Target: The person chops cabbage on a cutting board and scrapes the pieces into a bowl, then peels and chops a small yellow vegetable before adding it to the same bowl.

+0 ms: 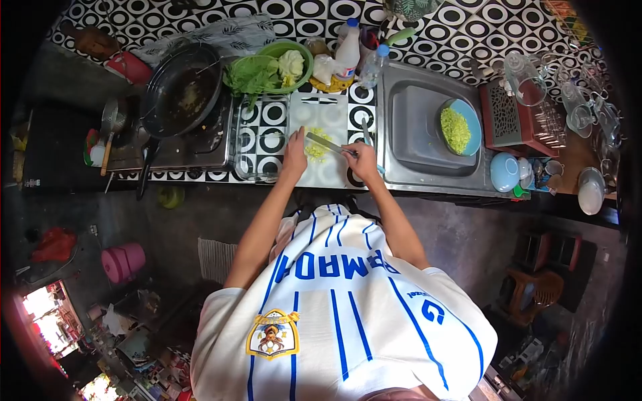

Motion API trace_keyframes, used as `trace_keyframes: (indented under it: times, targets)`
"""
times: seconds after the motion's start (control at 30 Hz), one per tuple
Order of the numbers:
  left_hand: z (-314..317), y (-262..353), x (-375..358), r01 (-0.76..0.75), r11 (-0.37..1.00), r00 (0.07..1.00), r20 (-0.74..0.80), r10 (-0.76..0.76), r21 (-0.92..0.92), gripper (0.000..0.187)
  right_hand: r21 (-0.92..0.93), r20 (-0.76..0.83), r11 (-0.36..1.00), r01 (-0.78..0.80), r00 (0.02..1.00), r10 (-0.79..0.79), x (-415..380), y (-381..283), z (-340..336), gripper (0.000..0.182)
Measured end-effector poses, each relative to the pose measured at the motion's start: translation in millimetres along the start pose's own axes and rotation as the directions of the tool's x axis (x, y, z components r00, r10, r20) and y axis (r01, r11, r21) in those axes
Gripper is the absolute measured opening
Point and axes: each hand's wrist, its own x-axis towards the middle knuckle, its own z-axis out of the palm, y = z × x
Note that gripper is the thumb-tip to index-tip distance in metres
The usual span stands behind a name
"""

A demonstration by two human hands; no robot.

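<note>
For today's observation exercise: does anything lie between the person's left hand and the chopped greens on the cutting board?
Nothing visible does. The left hand rests right at the chopped greens on the white cutting board, and the knife held by the right hand lies across the pile from the other side.

A black-and-white patterned tabletop (267, 144) carries a white cutting board (321, 113) at centre, a stove (194, 140) at nine o'clock, a green bowl (294, 50) at eleven, bottles (348, 47) at twelve.

The shirt (348, 294) reads "RMADA" (partly, upside down).
</note>
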Motion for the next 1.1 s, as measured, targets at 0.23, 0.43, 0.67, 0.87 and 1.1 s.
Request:
trace_keyframes:
  times: [0.23,0.43,0.67,0.87,1.1]
  targets:
    - [32,-18,-19,0.035,0.978,0.994,0.092,-0.055,0.206,0.057,0.041,-0.070,0.994,-0.105,0.992,0.108,-23,29,-9,0.020]
    - [47,-8,-17,0.086,0.996,0.991,0.103,-0.088,0.024,0.064,0.122,-0.090,0.973,-0.194,0.974,0.206,-34,29,-33,0.021]
    - [37,9,5,0.059,0.990,0.998,0.007,-0.058,-0.132,0.076,-0.051,-0.028,0.998,-0.034,0.999,0.033,-17,30,-71,0.021]
    - [3,8,6,-0.132,0.962,0.978,0.125,0.165,-0.237,0.036,-0.140,0.246,0.957,0.253,0.945,-0.214,35,20,-63,0.020]
    - [8,-3,11,-0.225,0.973,0.969,0.089,0.229,-0.062,0.013,-0.262,0.306,0.931,0.253,0.937,-0.169,43,0,-30,0.020]
